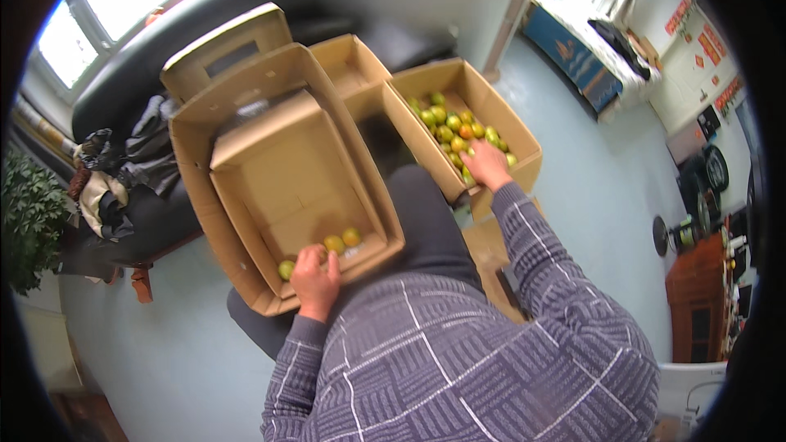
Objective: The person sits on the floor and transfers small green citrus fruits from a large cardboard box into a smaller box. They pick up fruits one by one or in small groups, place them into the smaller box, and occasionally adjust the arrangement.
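Note:
My left hand [315, 280] is inside the near edge of a large cardboard box [193, 172] tilted against my lap. Its fingers curl down, hiding whatever they hold. One green round fruit [286, 270], like a small tomato, lies left of it; two yellow-orange fruits [342, 240] lie to its right. A smaller carton liner [282, 168] fills that box. Farther right, an open cardboard box [512, 115] contains many green and orange fruits [443, 133]. My right hand [489, 165] reaches over its near side, fingers bent down among the fruits; their tips are hidden.
Another open carton [348, 65] stands behind the two boxes. A dark sofa [131, 110] runs along the window, with clothes [106, 188] piled on it. A leafy plant [33, 221] is at the far left. Pale blue floor [565, 188] surrounds my seat.

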Demonstrator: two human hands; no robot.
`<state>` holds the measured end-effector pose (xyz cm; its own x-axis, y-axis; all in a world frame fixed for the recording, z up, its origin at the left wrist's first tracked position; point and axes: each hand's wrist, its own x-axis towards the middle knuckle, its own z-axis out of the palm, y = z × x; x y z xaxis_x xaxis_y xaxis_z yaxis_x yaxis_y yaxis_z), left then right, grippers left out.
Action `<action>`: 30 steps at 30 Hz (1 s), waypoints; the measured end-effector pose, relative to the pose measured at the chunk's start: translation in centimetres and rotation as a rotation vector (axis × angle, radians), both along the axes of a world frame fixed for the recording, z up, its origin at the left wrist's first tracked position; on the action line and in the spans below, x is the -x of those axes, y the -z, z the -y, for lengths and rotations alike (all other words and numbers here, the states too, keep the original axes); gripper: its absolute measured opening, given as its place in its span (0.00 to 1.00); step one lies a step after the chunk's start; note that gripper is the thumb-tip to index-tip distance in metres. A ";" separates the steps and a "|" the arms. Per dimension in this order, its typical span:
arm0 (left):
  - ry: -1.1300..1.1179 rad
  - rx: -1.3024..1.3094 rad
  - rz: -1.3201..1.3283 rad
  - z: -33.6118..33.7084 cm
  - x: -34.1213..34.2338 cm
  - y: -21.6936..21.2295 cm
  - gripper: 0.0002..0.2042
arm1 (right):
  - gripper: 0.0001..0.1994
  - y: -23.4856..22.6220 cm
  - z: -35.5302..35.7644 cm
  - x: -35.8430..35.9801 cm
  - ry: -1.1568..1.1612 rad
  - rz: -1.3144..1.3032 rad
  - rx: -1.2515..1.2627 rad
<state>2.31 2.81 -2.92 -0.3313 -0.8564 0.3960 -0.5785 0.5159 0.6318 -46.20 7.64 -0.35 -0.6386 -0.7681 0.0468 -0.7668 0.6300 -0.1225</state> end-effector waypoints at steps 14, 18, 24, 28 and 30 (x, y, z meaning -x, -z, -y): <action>0.015 -0.064 0.006 -0.1 0.0 0.1 0.08 | 0.27 -1.5 1.2 1.8 -0.052 0.185 -0.446; 0.034 -0.057 0.010 0.0 -0.1 0.1 0.10 | 0.28 -5.2 0.2 -3.1 -0.134 0.148 0.190; 0.132 -0.041 -0.052 0.5 -0.4 0.5 0.22 | 0.23 -7.3 -0.2 -17.8 -0.693 0.403 0.568; 0.216 -0.136 -0.213 0.2 -0.5 0.5 0.37 | 0.29 -5.8 -0.3 -25.8 -0.780 0.632 0.433; 0.199 -0.151 -0.214 0.2 -0.4 0.4 0.41 | 0.34 -4.2 -0.2 -28.2 -0.796 0.791 0.460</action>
